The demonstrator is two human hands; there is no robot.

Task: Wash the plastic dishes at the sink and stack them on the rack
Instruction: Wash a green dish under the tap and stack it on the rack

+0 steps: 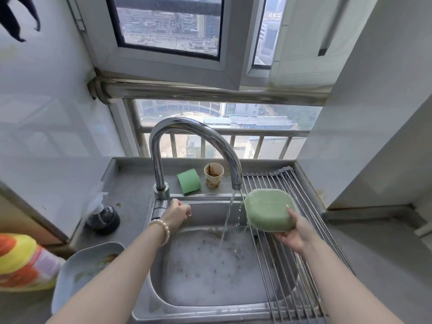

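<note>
Bottle (21, 260): a yellow-and-orange printed one is standing at the far left edge of the counter
White dish (79, 274): sitting on the counter left of the sink, brownish residue showing inside
Dark object (104, 219): lying on the counter behind the white dish, a clear wrapper rising from it; what it is cannot be told
Left hand (176, 212): fingers curling round the tap lever (161, 208) at the base of the faucet (194, 146); a pearl bracelet (162, 228) is sitting on the wrist
Sponge (189, 181): green, resting on the back ledge, just beside a stained paper cup (214, 175)
Water: running from the spout in a thin stream into the sink (210, 272), where foamy water is pooling
Green dish (268, 210): being held tilted, underside facing the camera, just right of the stream, over the sink's right edge and the rack
Right hand (295, 232): gripping the green dish from below, thumb lying on its underside
Rack (292, 242): metal-rod roll-up type, lying across the right side of the sink
</note>
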